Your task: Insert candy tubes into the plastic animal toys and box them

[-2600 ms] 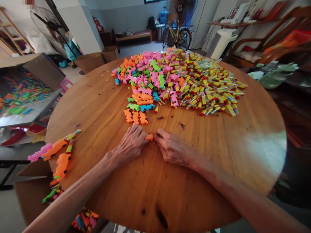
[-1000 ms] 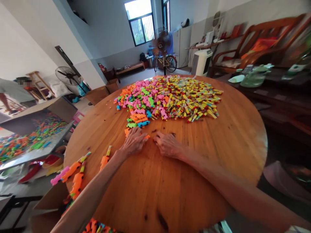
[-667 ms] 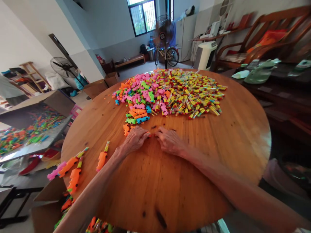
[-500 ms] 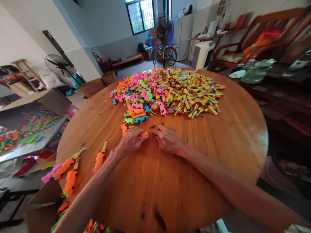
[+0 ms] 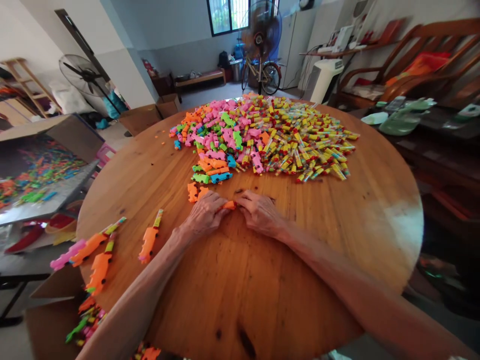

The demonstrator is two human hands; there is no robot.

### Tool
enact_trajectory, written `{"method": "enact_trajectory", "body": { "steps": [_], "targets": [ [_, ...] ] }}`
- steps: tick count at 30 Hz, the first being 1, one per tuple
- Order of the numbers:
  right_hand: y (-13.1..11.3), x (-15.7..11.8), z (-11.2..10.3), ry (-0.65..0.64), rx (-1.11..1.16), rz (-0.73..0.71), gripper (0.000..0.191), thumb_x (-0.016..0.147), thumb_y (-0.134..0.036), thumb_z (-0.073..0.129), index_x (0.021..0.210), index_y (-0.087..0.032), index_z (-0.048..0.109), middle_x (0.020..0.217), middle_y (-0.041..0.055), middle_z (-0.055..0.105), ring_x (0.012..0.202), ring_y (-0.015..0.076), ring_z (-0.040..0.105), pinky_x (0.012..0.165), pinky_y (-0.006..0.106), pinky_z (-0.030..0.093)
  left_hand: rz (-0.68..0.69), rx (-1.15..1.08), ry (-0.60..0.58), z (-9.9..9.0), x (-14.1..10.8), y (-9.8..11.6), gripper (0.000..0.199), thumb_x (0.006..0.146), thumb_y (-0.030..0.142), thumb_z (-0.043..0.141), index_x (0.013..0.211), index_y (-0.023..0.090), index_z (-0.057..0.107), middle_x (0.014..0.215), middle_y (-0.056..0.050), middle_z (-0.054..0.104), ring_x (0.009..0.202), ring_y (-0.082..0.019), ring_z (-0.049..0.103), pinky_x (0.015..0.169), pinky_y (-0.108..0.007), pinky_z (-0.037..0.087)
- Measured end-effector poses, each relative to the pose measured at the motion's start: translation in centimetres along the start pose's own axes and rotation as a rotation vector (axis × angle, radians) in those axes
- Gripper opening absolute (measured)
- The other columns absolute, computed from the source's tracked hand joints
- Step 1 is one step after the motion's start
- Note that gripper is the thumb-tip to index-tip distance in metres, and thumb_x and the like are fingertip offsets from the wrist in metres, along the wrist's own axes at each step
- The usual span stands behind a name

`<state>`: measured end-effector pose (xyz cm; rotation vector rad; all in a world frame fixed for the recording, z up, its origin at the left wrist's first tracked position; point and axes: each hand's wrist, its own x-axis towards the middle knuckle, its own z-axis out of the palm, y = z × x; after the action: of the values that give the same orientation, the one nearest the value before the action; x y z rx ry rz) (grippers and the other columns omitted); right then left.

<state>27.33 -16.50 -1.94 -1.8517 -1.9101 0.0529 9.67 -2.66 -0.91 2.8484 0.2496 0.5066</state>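
My left hand (image 5: 205, 214) is closed around an orange toy car (image 5: 229, 205), whose end pokes out to the right between thumb and fingers. The fingers of my right hand (image 5: 261, 214) are pinched at that end and touch it; whatever lies inside the pinch is hidden. Just behind my left hand lie loose orange toy cars (image 5: 192, 192). Farther back are a green toy car (image 5: 200, 178) and a blue toy car (image 5: 221, 177). To the left, an orange car with a yellow-labelled tube in its end (image 5: 149, 244) rests on the table.
On the round wooden table (image 5: 300, 290), a pile of pink toy cars (image 5: 213, 140) adjoins a heap of yellow-labelled tubes (image 5: 307, 140). More joined cars (image 5: 99, 272) lie at the left edge, above an open carton (image 5: 52, 325). A fan (image 5: 259, 37) stands behind the table.
My hands have come together: the orange car's end now meets my right fingertips, where a gap was before. The head view has shifted slightly.
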Motion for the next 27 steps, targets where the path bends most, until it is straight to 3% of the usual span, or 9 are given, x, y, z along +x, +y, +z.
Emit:
{"method": "enact_trajectory", "body": {
  "steps": [13,19,27],
  "targets": [
    [0.5,-0.4,0.0,-0.017,0.085,-0.046,0.028,0.097,-0.015,0.045,0.113,-0.013,0.069,0.11,0.0128,0.063,0.096,0.0212,0.059,0.081,0.032,0.045,0.007,0.058,0.006,0.8,-0.1,0.3,0.025,0.106,0.028,0.042,0.094,0.016,0.06,0.091,-0.009,0.059,0.089,-0.023,0.05,0.079,-0.037,0.044],
    [0.7,-0.4,-0.2,-0.062,0.085,-0.079,0.028,0.096,-0.012,0.044,0.11,-0.011,0.069,0.107,0.0134,0.063,0.091,0.0205,0.058,0.078,0.031,0.044,0.021,0.09,0.057,1.5,-0.2,0.6,0.023,0.106,0.025,0.039,0.093,0.016,0.055,0.091,-0.008,0.058,0.09,-0.023,0.048,0.079,-0.038,0.044],
    [0.7,0.3,-1.1,-0.153,0.03,-0.104,0.026,0.092,-0.009,0.046,0.107,-0.01,0.068,0.104,0.0123,0.061,0.083,0.0188,0.055,0.07,0.031,0.039,0.047,0.058,0.041,1.2,0.1,0.4,0.017,0.104,0.021,0.043,0.095,0.015,0.055,0.091,-0.008,0.056,0.089,-0.023,0.048,0.078,-0.037,0.043]
  ]
}}
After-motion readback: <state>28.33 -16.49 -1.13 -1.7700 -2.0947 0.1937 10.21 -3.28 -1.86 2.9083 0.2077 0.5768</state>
